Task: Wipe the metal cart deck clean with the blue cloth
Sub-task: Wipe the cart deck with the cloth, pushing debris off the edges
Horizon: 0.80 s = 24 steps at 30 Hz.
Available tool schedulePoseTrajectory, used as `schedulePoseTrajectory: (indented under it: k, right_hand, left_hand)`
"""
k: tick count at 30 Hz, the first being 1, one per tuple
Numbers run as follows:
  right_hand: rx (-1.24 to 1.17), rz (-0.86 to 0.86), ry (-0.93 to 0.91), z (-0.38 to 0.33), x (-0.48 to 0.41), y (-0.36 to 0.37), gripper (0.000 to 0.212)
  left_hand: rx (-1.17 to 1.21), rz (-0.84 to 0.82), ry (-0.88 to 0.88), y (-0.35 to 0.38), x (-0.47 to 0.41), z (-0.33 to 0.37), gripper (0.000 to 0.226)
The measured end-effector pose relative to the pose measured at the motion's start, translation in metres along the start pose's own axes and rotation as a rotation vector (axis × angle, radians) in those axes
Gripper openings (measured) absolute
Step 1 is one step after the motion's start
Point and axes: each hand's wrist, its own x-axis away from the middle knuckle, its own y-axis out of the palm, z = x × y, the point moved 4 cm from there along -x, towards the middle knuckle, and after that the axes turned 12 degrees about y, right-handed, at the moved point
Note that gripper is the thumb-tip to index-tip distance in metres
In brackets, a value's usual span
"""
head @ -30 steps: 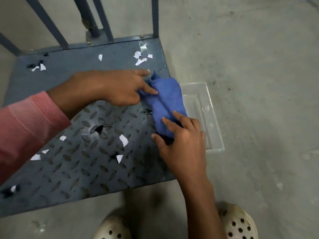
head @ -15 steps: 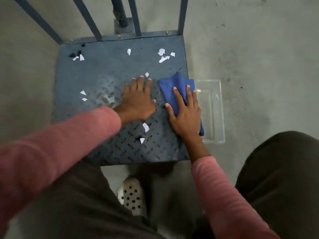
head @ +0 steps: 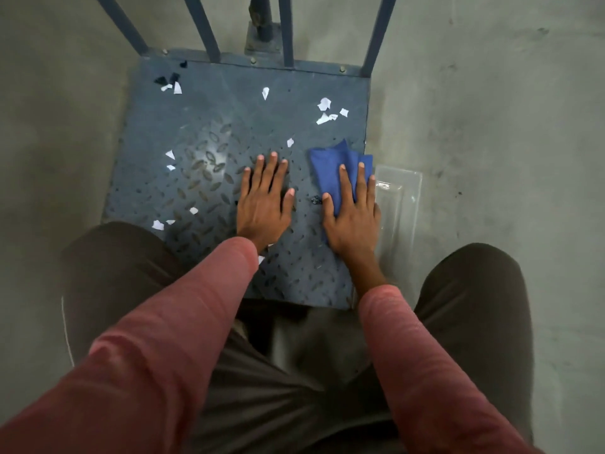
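From my far-off seat I see a grey floor all around. My pink sleeves and dark trousers fill the bottom of the view and hide the near edge of the metal cart deck. The deck is blue-grey with a bumpy pattern, and the blue bars at its far end are cut off by the top of the picture. A clear tray sits on the floor just beside the deck's right edge. It is see-through and hard to make out, and my right wrist hides its near corner. My left hand lies flat on the bare deck with straight fingers and holds nothing. My right hand lies flat too, fingers straight, pressing down on the blue cloth. The cloth is folded and sits near the right edge of the deck, and a good part of it is hidden under my palm. White paper bits lie scattered over the far and left parts of the deck. A few black bits lie in the far left corner. One small dark speck sits by my right thumb, too small for me to tell what it is.
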Motion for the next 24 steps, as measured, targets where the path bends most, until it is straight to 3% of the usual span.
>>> schedulePoseTrajectory:
  k: [7,15,18,21,24]
  right_hand:
    - [-0.076,0.099,0.07,-0.015,-0.043,0.006,0.061]
    - [0.026,0.15,-0.059,-0.046,-0.064,0.02,0.049]
    - [-0.203,0.083,-0.114,-0.078,-0.064,0.027,0.042]
    - [-0.541,-0.128,-0.064,-0.107,-0.06,0.027,0.038]
    - [-0.687,-0.032,-0.133,-0.108,-0.055,0.005,0.038]
  left_hand:
    - [-0.028,0.1,-0.018,0.005,-0.006,0.0,0.063]
    - [-0.035,0.094,-0.042,0.005,-0.009,-0.002,0.069]
    - [-0.043,0.088,-0.096,0.005,-0.009,-0.004,0.076]
    - [-0.061,0.097,-0.109,0.007,-0.009,-0.007,0.08]
    - [-0.057,0.095,-0.117,0.008,-0.009,-0.008,0.08]
